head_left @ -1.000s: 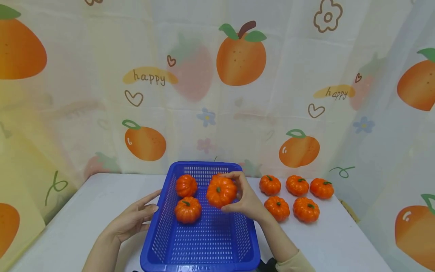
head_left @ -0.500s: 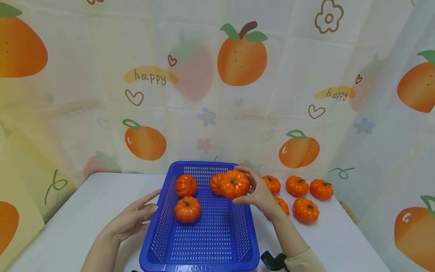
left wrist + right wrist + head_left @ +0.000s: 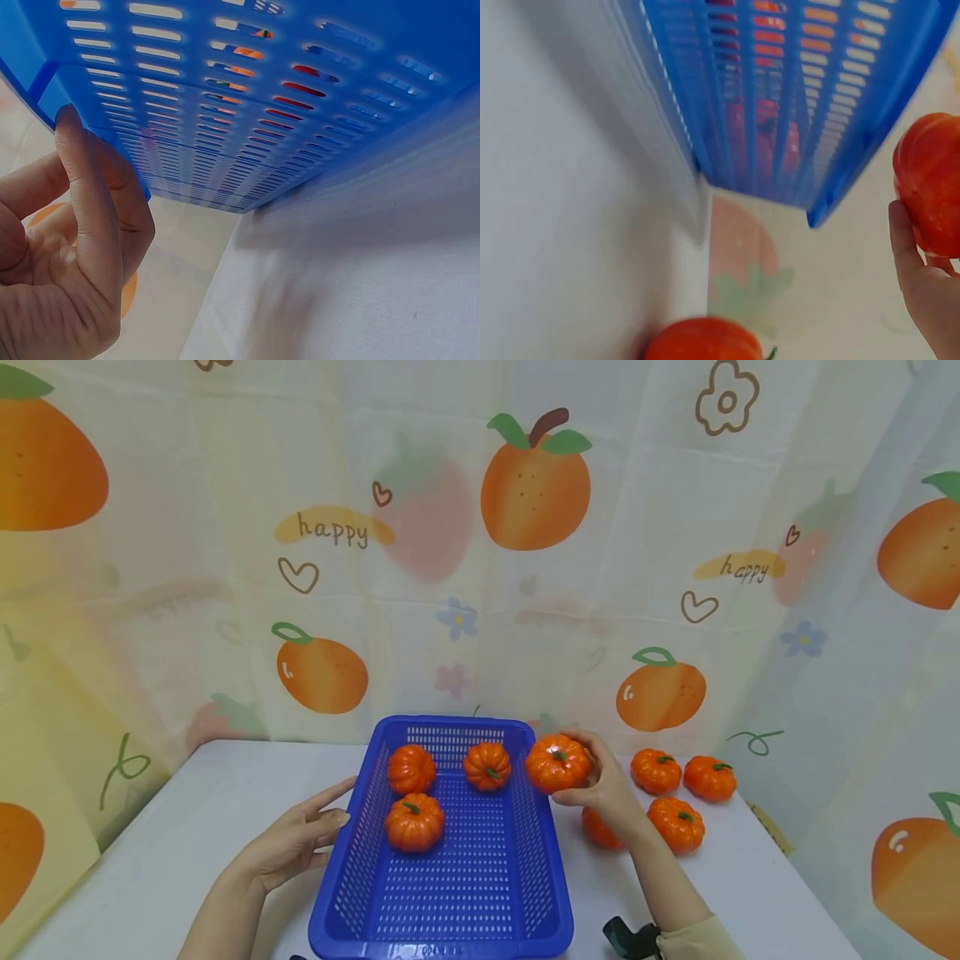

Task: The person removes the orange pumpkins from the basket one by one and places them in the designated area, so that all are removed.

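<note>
A blue plastic basket (image 3: pixel 442 893) with slotted walls stands on the white table. Three small orange pumpkins sit in it: a back left pumpkin (image 3: pixel 411 769), a front left pumpkin (image 3: pixel 415 823) and a back right pumpkin (image 3: pixel 487 767). My right hand (image 3: pixel 607 785) grips another pumpkin (image 3: pixel 557 763) between thumb and fingers, raised at the basket's right rim. In the right wrist view this held pumpkin (image 3: pixel 932 184) is up beside the rim. My left hand (image 3: pixel 292 839) rests its extended fingers against the basket's left wall; in the left wrist view a fingertip (image 3: pixel 69 116) meets the rim.
Right of the basket lie several more pumpkins, among them a back pumpkin (image 3: pixel 656 771), a far right pumpkin (image 3: pixel 710 777) and a front pumpkin (image 3: pixel 677 825). My right hand partly covers a nearer pumpkin (image 3: pixel 602 830). A fruit-printed curtain (image 3: pixel 480 643) hangs behind the table (image 3: pixel 757 893).
My right hand has carried its pumpkin rightward, from above the basket's inside to the right rim, uncovering the back right pumpkin. The left hand and basket have stayed in place.
</note>
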Motion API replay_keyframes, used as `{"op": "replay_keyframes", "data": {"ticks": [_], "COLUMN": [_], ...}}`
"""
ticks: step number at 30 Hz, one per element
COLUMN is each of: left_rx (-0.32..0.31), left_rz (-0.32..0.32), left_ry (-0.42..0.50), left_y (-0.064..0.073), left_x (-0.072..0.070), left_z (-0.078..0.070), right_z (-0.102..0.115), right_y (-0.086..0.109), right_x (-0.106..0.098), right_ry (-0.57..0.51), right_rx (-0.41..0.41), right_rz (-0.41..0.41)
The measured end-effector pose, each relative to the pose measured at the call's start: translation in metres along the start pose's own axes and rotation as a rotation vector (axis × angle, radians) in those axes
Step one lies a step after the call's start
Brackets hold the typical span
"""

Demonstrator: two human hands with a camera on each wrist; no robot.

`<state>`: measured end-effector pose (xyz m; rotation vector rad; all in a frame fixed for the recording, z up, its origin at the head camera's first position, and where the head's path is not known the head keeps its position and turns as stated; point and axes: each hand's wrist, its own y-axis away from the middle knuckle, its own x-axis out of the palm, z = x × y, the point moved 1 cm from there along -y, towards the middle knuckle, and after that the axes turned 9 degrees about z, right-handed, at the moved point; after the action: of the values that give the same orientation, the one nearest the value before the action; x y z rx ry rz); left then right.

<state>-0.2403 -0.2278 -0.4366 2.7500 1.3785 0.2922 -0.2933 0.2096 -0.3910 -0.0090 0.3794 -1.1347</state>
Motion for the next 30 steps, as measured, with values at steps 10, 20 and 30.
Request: {"op": "replay_keyframes", "data": {"ticks": [10,20,30], "left_rx": [0.008,0.009,0.003], "left_rz": [0.007,0.004,-0.011], "left_ry": [0.001,-0.004,-0.003], "left_y": [-0.001,-0.001,0.0], "left_x": [0.0,-0.002,-0.001], "left_z": [0.001,0.002,0.001], "right_z": [0.004,-0.003,-0.026], "right_y": [0.018,0.044,0.07], "right_x": [-0.04,-0.088,-0.131], "right_ry": [0.03,0.085,0.042], "right_rx": [0.1,0.084,0.115], "right_rz": [-0.122,-0.242,-0.357]}}
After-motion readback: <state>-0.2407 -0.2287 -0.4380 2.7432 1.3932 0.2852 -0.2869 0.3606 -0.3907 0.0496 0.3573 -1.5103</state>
